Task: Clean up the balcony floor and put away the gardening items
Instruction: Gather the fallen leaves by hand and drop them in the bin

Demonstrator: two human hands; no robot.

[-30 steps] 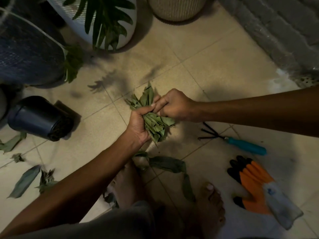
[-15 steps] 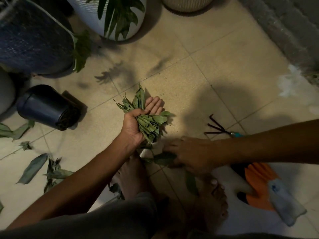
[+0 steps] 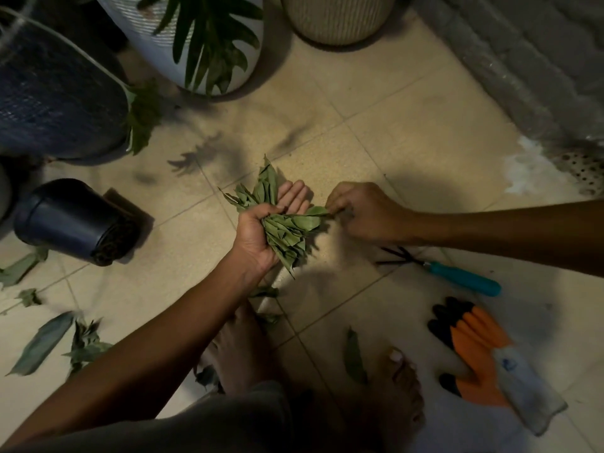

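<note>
Head view: left hand (image 3: 258,237) clutches a leaf bundle (image 3: 287,230) under its thumb. Right hand (image 3: 362,214), just beside the bundle, pinches one leaf (image 3: 315,211).

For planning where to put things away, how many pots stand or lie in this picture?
4: dark pot upper left, white ribbed pot top centre, beige pot top, small black pot tipped over at left. More may be hidden.
</note>
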